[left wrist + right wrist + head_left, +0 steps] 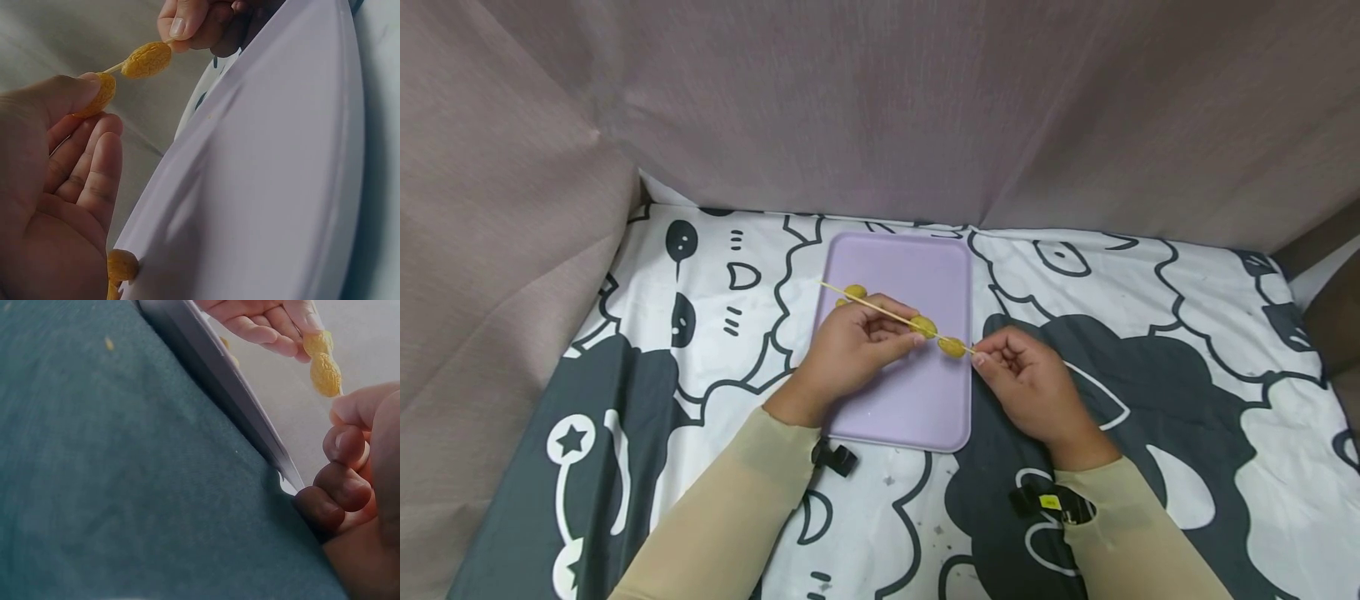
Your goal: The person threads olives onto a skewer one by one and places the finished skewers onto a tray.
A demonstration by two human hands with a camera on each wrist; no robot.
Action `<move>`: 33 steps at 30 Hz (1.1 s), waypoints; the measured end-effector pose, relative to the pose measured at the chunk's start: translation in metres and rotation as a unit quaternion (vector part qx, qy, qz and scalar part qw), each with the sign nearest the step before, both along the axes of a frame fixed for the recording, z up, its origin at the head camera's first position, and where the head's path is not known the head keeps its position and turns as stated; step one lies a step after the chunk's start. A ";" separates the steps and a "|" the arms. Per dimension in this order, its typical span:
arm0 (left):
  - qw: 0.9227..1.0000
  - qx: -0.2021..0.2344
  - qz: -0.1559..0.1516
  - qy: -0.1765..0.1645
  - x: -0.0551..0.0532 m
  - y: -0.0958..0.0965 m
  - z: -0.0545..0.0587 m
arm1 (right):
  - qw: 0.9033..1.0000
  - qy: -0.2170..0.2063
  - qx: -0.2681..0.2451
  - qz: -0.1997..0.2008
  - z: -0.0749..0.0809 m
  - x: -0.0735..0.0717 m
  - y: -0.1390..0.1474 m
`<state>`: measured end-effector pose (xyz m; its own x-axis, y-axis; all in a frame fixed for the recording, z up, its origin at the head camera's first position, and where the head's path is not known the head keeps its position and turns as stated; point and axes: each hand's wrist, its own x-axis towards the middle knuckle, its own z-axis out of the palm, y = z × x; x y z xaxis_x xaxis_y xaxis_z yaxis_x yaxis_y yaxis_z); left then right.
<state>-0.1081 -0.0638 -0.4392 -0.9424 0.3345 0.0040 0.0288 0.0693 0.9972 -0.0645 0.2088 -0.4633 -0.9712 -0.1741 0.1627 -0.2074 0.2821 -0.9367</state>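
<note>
A thin wooden skewer (pixel 868 306) runs slantwise above the lilac tray (pixel 898 408), with two yellow wrinkled fruits on it. My left hand (pixel 857 342) pinches one yellow fruit (pixel 922 326) between thumb and fingers, its other fingers loosely bent. Closer to the right end is the second fruit (pixel 147 59), a short stretch of skewer showing between the two in the left wrist view. My right hand (pixel 1033 387) pinches that skewer end between thumb and forefinger, its remaining fingers curled in. Loose yellow fruits (pixel 855 292) lie on the tray, partly hidden behind the left hand.
Beneath the tray spreads a black-and-white patterned cloth (pixel 730 475). Grey-brown fabric (pixel 850 108) hangs along the back and left side. Dark straps with small devices (pixel 835 458) sit on both wrists.
</note>
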 end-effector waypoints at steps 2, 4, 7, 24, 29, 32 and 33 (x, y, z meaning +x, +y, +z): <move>1.000 -0.001 0.000 0.001 0.000 0.000 0.000 | 1.000 0.001 0.002 0.000 0.000 0.000 0.000; 1.000 -0.004 -0.001 0.004 0.000 0.000 0.000 | 1.000 0.001 0.002 0.000 0.000 0.000 0.000; 1.000 -0.007 -0.001 0.008 0.000 0.001 -0.001 | 1.000 0.000 0.004 0.000 0.000 0.000 0.000; 1.000 -0.011 -0.004 0.007 0.001 0.002 0.000 | 1.000 0.000 0.010 0.007 0.001 0.000 0.000; 1.000 -0.014 -0.004 0.007 0.001 0.002 0.000 | 1.000 0.002 0.009 0.008 0.001 0.000 -0.001; 1.000 -0.012 -0.005 0.005 0.001 0.003 0.000 | 1.000 0.002 0.009 0.007 0.001 0.000 -0.001; 1.000 -0.012 -0.005 0.005 0.001 0.003 0.000 | 1.000 0.002 0.009 0.007 0.001 0.000 -0.001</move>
